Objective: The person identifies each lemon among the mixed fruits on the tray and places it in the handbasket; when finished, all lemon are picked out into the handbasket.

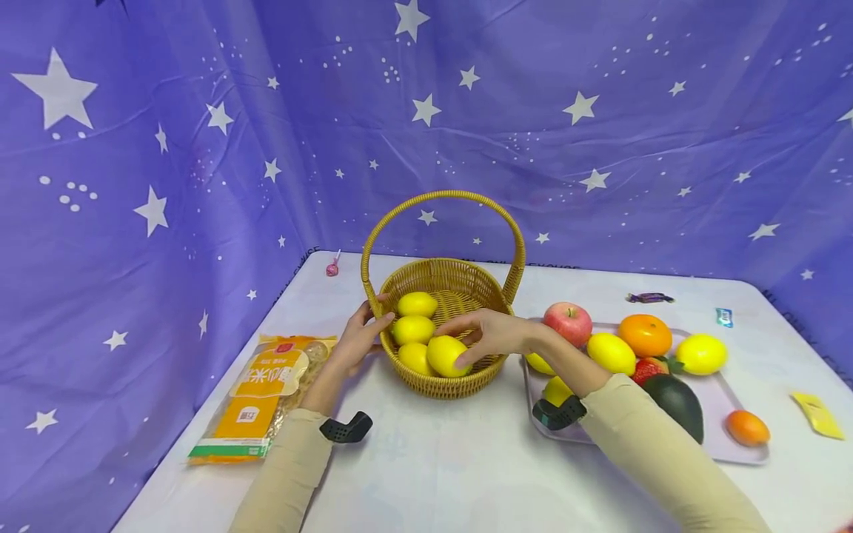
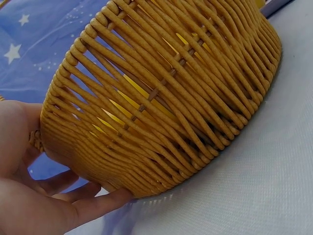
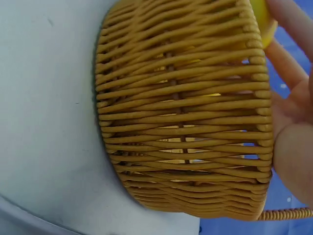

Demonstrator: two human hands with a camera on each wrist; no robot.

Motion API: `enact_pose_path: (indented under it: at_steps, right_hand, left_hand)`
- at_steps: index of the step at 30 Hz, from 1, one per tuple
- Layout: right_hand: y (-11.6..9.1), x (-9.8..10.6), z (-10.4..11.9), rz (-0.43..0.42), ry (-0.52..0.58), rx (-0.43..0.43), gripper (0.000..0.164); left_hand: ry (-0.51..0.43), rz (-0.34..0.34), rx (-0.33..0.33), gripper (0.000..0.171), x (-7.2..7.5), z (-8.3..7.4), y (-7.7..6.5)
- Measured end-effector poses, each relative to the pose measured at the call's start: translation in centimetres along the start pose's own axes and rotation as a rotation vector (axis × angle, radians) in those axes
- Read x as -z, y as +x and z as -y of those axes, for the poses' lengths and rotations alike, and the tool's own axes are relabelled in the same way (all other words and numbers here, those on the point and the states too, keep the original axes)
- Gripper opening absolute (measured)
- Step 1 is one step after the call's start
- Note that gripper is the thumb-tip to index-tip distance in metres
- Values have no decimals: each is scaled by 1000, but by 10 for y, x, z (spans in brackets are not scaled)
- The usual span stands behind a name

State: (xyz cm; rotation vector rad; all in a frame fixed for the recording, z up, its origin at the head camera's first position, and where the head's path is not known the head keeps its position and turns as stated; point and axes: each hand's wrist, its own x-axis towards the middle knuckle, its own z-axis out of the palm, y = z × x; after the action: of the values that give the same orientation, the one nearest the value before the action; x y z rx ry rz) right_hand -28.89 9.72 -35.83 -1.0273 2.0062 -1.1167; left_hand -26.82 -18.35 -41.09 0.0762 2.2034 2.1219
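A woven wicker basket with a tall arched handle stands on the table. My left hand grips its left rim, thumb over the edge; the left wrist view shows the fingers against the outer weave. Over the front right rim, my right hand holds a yellow lemon inside the basket, low against the others. Several lemons lie along the basket's left side. From the right wrist, the rim covers most of that lemon, and the right hand is only partly seen.
Right of the basket, a pale tray carries an apple, oranges, lemons, a strawberry and a dark green avocado-like fruit. A grain bag lies left. A lollipop and wrapped sweets lie near the table's edges.
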Motion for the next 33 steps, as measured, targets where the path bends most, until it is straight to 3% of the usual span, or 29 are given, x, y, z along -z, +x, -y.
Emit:
enact_pose_path:
  at_steps: [8, 13, 18, 25, 33]
  right_hand:
    - [3, 3, 1, 39, -86, -139, 61]
    - [12, 3, 0, 58, -100, -165, 54]
    - [18, 2, -2, 52, -70, -192, 48]
    - [7, 13, -3, 56, 13, -141, 52]
    - [-28, 39, -6, -29, 96, -65, 52]
  left_hand:
    - [-5, -3, 7, 50, -1, -1, 1]
    - [-24, 10, 18, 52, 0, -1, 2]
    - [-20, 23, 19, 52, -5, -16, -8]
    - [-16, 23, 28, 52, -9, -28, -15]
    - [-13, 21, 40, 53, -6, -22, -9]
